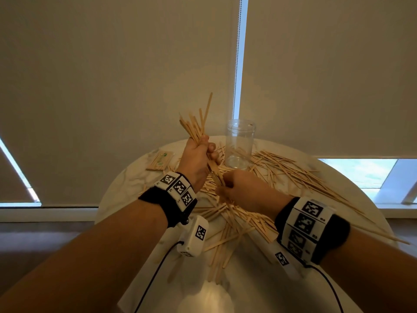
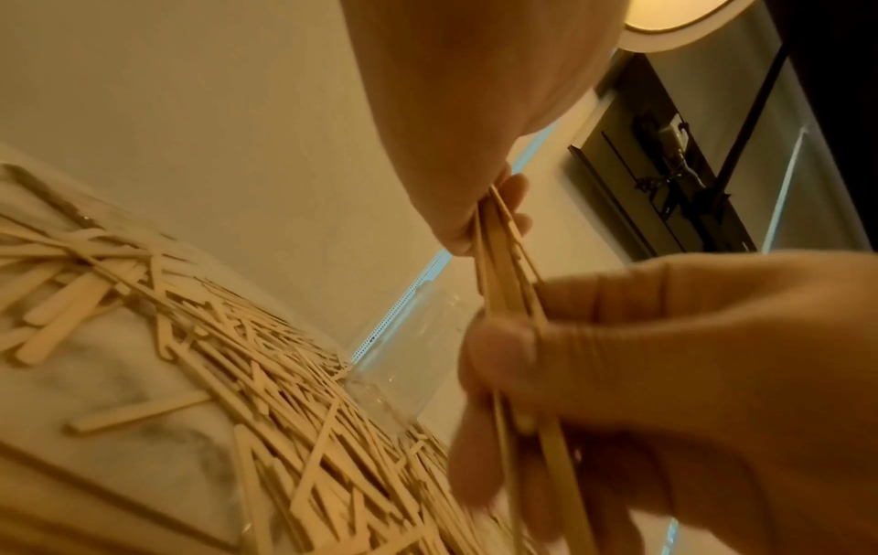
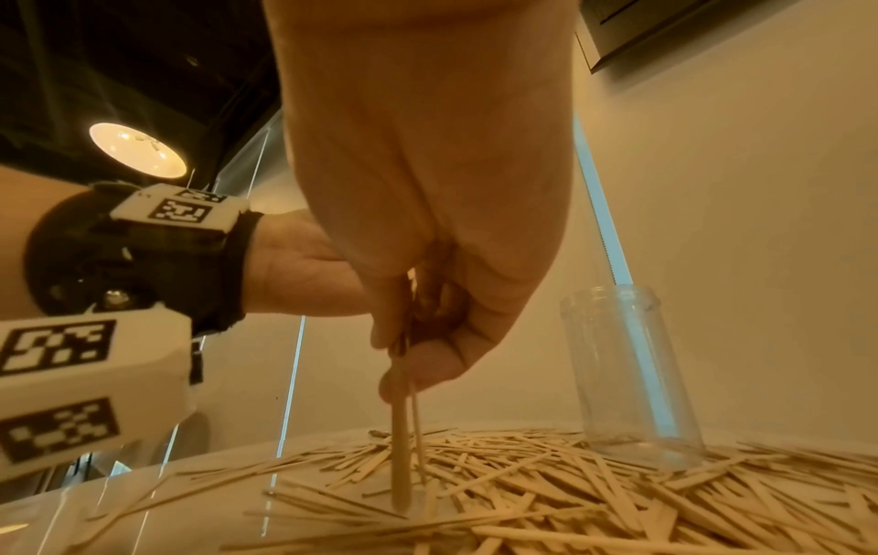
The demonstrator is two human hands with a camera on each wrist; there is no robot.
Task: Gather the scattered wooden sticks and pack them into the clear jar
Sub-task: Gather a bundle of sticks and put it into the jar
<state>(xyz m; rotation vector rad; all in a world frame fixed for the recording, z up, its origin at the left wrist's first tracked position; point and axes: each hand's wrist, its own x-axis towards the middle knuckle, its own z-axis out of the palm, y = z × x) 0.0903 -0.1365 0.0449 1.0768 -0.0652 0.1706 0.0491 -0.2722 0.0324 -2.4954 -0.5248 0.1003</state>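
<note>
Both hands (image 1: 212, 172) fisted around sticks (image 1: 196, 127)

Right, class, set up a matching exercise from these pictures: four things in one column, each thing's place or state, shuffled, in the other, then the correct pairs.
Things
1. clear jar
2. left hand
3. right hand
4. loose sticks

States
A. scattered flat across the table
B. grips a fanned bundle of sticks pointing up
C. stands upright, open-topped, holding no sticks
D. pinches a few sticks below the other hand

Pairs: 1-C, 2-B, 3-D, 4-A
</note>
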